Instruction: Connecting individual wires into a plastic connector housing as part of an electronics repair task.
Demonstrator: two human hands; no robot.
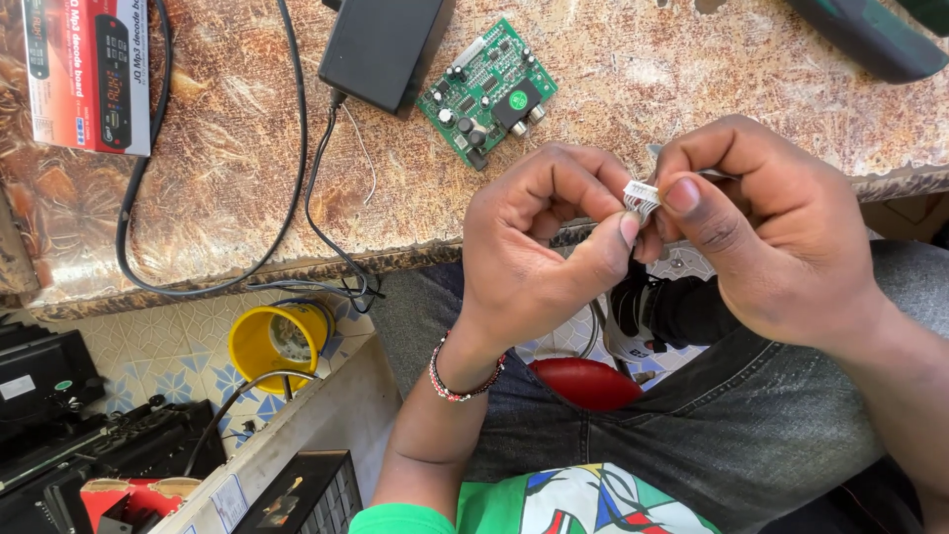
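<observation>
Light: bright, even daylight
Shadows: soft, under the hands (534, 247)
Focus: sharp throughout; slight wide-angle stretch at edges

A small white connector (642, 197) is pinched between the fingertips of the left hand (534, 247) and the right hand (761, 232), near the table (227, 168) edge. A green circuit board (486, 91) and a black box (384, 47) are seen farther off, a yellow cup (267, 341) lower left.

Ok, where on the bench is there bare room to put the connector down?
Bare bench lies right of the green circuit board, up to the dark object at the top right corner. Bare too between the red box and the black cable. It is crowded around the black box and board.
</observation>
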